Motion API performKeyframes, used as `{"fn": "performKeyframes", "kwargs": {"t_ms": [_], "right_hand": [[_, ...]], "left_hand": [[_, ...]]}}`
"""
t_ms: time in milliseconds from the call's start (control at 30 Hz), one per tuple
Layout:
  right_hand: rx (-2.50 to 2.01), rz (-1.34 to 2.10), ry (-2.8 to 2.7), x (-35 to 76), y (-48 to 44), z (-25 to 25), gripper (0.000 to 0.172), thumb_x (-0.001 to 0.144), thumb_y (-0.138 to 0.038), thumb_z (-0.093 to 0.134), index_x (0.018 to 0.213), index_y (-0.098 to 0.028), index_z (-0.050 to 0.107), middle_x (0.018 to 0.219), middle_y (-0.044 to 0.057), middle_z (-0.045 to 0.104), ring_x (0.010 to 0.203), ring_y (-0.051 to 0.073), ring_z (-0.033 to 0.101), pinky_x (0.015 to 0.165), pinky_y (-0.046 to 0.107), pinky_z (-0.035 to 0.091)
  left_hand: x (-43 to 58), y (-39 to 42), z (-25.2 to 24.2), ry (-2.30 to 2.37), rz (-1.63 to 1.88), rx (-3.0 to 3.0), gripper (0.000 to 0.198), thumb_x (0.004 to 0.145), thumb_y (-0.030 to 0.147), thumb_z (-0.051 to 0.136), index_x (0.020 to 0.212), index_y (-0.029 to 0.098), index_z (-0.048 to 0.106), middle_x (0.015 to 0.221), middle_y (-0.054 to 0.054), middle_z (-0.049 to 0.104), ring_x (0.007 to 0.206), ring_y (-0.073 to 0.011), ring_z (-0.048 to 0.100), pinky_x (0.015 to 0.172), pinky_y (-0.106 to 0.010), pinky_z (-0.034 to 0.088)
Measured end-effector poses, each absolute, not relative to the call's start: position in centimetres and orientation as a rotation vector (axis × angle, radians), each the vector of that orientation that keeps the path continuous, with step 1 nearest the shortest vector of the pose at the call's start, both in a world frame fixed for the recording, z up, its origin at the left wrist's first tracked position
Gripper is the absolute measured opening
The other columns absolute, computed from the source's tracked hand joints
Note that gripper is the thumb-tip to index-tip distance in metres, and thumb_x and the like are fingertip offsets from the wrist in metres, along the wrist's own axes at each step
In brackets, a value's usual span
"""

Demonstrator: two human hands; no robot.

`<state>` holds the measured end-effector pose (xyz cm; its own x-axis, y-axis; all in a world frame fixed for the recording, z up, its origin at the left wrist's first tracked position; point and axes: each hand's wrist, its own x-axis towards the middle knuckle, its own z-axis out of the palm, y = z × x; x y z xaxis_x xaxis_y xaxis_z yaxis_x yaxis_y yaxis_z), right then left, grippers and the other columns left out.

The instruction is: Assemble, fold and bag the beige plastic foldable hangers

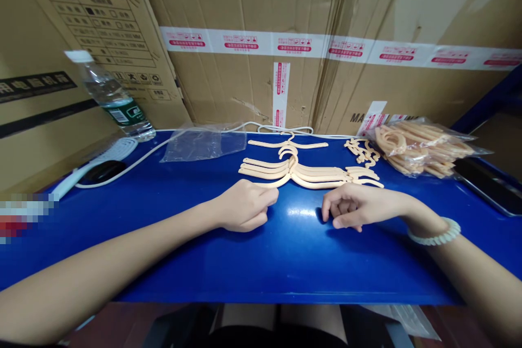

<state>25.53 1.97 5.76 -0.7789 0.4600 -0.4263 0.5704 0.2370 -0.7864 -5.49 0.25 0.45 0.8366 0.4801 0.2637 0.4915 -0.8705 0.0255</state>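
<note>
My left hand [248,205] is closed in a loose fist just in front of the hangers; whether anything is inside its fingers is hidden. The left arm of the nearest beige folding hanger [314,181] passes behind its knuckles. Above it lies a row of similar beige hangers [265,167], their hooks [289,151] bunched together at the middle. My right hand [351,206] hovers over the table with half-curled fingers apart, and nothing shows in it. Just behind it are the right ends of the hangers. One separate hanger [310,145] lies farther back.
Small beige hook pieces [362,151] lie beside a clear bag of hanger parts [420,147] on the blue table [285,261]. A dark phone [489,185] is at right. Left stand a water bottle [118,100], a white cable and an empty plastic bag [206,144]. Cardboard boxes [253,87] wall the back.
</note>
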Motion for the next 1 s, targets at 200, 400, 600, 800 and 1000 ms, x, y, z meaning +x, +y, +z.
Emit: {"fn": "performKeyframes", "kwargs": {"t_ms": [200,400,600,800,1000], "right_hand": [[1.004,-1.605,2.385,25.48,1.91,5.88,0.031,0.086,-0.04,0.07,0.102,-0.013,0.068,0.065,-0.002,0.063,0.049,0.009,0.058,0.049,0.019,0.045],[0.991,-1.617,2.39,25.57,1.98,5.68,0.033,0.086,-0.041,0.07,0.104,-0.014,0.069,0.065,-0.002,0.063,0.049,0.009,0.059,0.048,0.019,0.045],[0.994,-1.61,2.392,25.56,1.98,5.65,0.032,0.087,-0.04,0.07,0.105,-0.013,0.068,0.065,-0.002,0.063,0.049,0.009,0.058,0.048,0.019,0.045],[0.983,-1.594,2.399,25.62,2.05,5.51,0.033,0.087,-0.04,0.07,0.106,-0.013,0.068,0.065,-0.002,0.064,0.05,0.009,0.059,0.048,0.018,0.046],[1.121,-1.581,2.521,26.07,2.15,6.32,0.035,0.086,-0.044,0.071,0.101,-0.013,0.068,0.07,0.001,0.065,0.049,0.009,0.057,0.046,0.02,0.046]], "left_hand": [[-5.6,0.25,0.53,-0.794,-0.366,-2.983,0.009,0.078,0.014,0.042,0.083,0.022,0.044,0.072,-0.002,0.06,0.06,-0.0196,0.053,0.055,-0.033,0.035],[-5.55,0.18,0.56,-0.79,-0.412,-2.987,0.007,0.082,0.016,0.041,0.083,0.022,0.045,0.071,-0.001,0.06,0.059,-0.0187,0.052,0.054,-0.032,0.034],[-5.55,0.23,0.44,-0.781,-0.415,-2.984,0.007,0.084,0.016,0.04,0.082,0.022,0.044,0.071,-0.001,0.061,0.058,-0.0183,0.053,0.055,-0.032,0.032],[-5.45,0.25,0.49,-0.796,-0.399,-2.978,0.006,0.08,0.016,0.041,0.081,0.022,0.044,0.072,-0.002,0.062,0.059,-0.0193,0.054,0.055,-0.033,0.031],[-5.46,0.24,0.6,-0.836,-0.329,-2.989,0.008,0.078,0.015,0.043,0.083,0.021,0.045,0.073,-0.003,0.063,0.061,-0.0199,0.054,0.056,-0.033,0.033]]}}
